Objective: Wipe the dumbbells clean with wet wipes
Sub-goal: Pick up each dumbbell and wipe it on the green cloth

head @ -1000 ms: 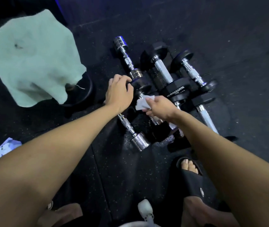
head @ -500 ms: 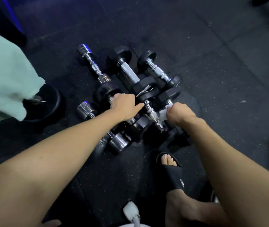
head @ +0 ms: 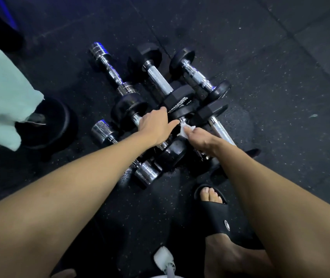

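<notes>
Since 0.5 s ago: right hand [head: 201, 140] has slid up the pile w/ the wet wipe [head: 186, 130] showing white again; left hand [head: 156, 125] has barely shifted, thumb now stretched toward the wipe. View sits a bit closer.

Left hand lies flat over a dumbbell handle, fingers fairly straight and together, resting on the black weights, not wrapped round anything I can see. Right hand pinches the crumpled wipe at its fingertips, pressing it against the chrome collar of a middle dumbbell [head: 177, 115], just beside the left thumb.

Dumbbells [head: 158, 81] lie bunched mid-floor, touching and overlapping: two all-chrome ones w/ ribbed cylinder ends on the left side, black rubber hex-head ones w/ knurled steel handles in the middle, round black plate ones toward the right. Black heads look glossy and wet; droplets on the floor by the near chrome end [head: 147, 173].

Floor [head: 270, 97] is dark speckled rubber tile, seams visible toward far right. Open room: far side and right side of the pile are bare mat. Left side tighter: a black round weight plate [head: 59, 125] lies near, partly under a pale green cloth [head: 1, 97] at the left edge. Near side: a foot in a black slide sandal [head: 218, 215] sits close to the pile's near-right end, a white object [head: 165, 257] at bottom edge, can't tell what.
</notes>
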